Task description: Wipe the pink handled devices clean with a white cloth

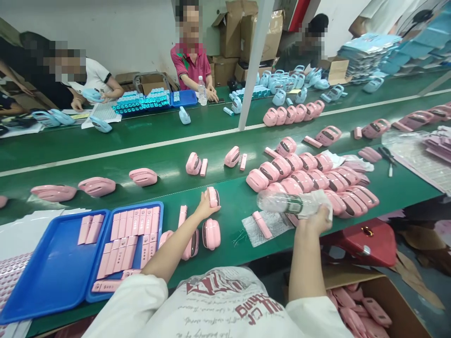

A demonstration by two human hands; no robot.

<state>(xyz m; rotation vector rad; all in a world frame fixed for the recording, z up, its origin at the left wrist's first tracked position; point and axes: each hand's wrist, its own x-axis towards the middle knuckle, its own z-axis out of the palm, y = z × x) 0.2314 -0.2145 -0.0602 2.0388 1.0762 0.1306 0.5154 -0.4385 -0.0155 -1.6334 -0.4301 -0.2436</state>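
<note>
My left hand point(203, 208) is closed round a small pink device with a dark front panel point(213, 197), above the green work surface. Just below that wrist stand another pink device point(211, 234) and a pink stick-shaped part point(182, 215). My right hand point(320, 220) is closed on a white cloth point(322, 201). Against the cloth lies a clear plastic bottle point(276, 202) with a green label; whether my fingers also grip it is hidden. Near it, a pink stick part point(261, 224) rests on a bubble-wrap sheet point(248, 230).
Rows of pink devices point(281, 166) crowd the right side. Blue trays point(52, 263) with pink sticks stand at left. Spaced devices point(143, 177) line the green belt point(169, 171). Pliers point(387, 157), a red bag point(369, 241) and a carton point(405, 300) are at right. Co-workers point(192, 65) sit opposite.
</note>
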